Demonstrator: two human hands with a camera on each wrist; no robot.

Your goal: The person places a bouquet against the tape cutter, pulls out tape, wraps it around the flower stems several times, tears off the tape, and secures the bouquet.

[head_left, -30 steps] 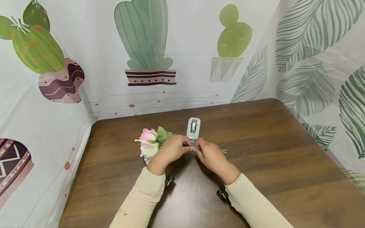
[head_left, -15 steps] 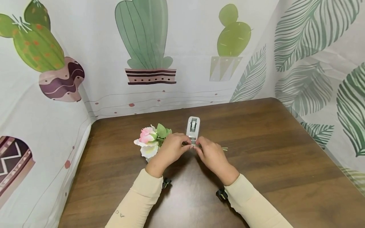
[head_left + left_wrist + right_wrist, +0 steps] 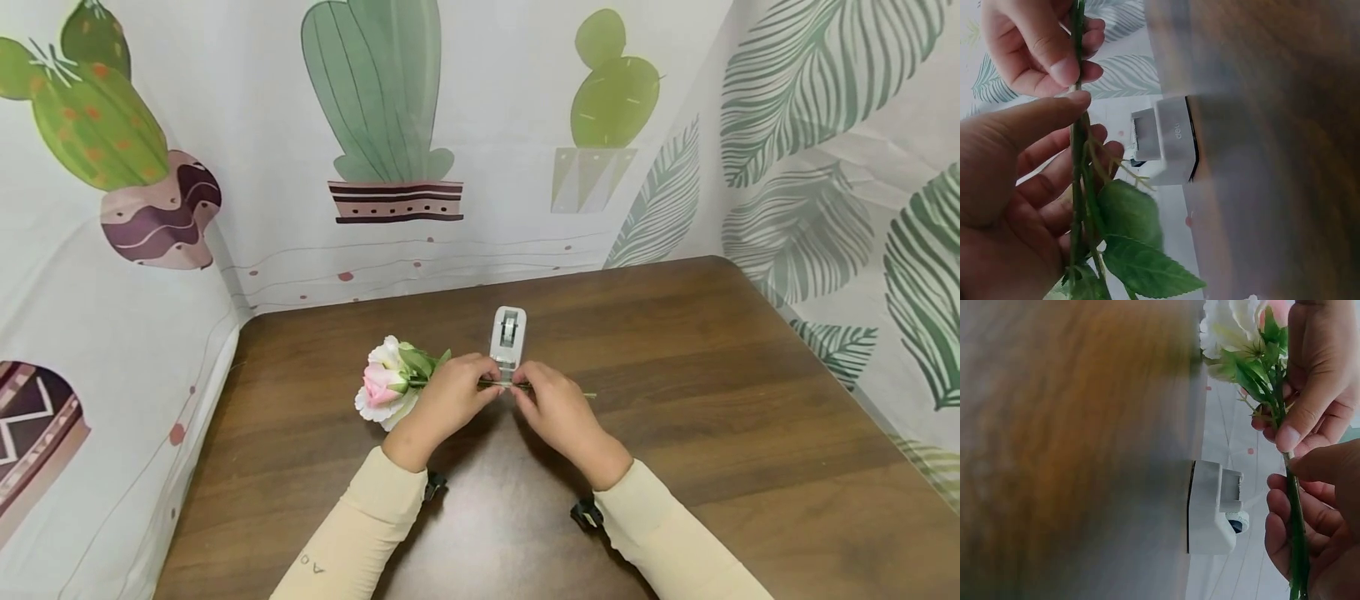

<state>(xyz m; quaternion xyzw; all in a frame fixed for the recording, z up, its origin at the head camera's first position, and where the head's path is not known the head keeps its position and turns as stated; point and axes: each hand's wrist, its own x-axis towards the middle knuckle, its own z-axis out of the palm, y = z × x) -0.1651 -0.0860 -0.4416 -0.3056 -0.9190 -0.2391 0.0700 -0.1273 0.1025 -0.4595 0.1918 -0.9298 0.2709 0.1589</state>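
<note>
A bunch of artificial flowers, with a pink rose [image 3: 384, 382] and white blooms [image 3: 372, 408], lies crosswise with its heads to the left. My left hand [image 3: 448, 400] pinches the green stems [image 3: 1077, 162] below the leaves [image 3: 1141, 265]. Close beside it, my right hand [image 3: 562, 414] pinches the same stems [image 3: 1298, 537] between thumb and fingers. The thumbs nearly meet in both wrist views, with a pale band on the stems between them. Stem ends poke out right of my right hand. Just beyond my hands stands a white tape dispenser [image 3: 509, 333].
The brown wooden table [image 3: 675, 350] reaches to a white printed cloth [image 3: 510, 192] at the back and sides. Dark wrist cameras [image 3: 587, 515] sit at both beige cuffs.
The flower heads have rolled: the pink rose has turned from the far side down toward me, and a white bloom now shows above it. Both hands stay nearly in place on the stems.
</note>
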